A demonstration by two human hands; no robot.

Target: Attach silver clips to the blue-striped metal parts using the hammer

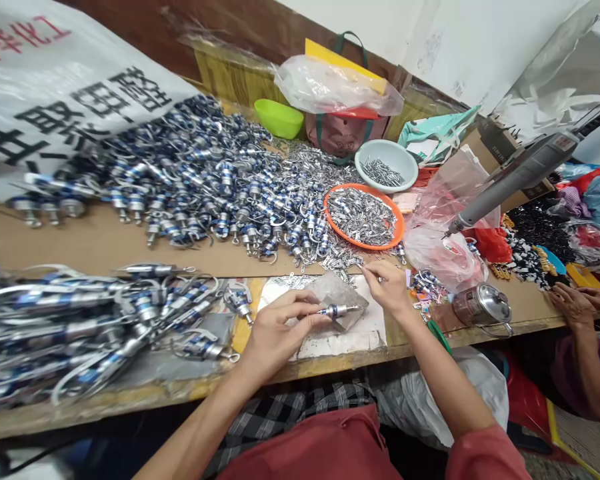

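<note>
Assembly work at a cluttered desk (105,243). Near the front edge, the left hand (275,333) has its fingers closed around a small blue-and-silver cylinder (336,310), held level over a clear plastic sheet (347,293). The right hand (391,287) reaches just behind it, fingers pinched narrow among loose silver clips (343,259) spilled in front of an orange tray (365,247); whether a clip is gripped cannot be told. This looks like the picking-up step. Fitting a clip to the cylinder's tip would call for a steady hold and fine aim. Heaps of similar cylinders (195,173) cover the back left. Another person's hands (575,303) rest at the right edge.
</note>
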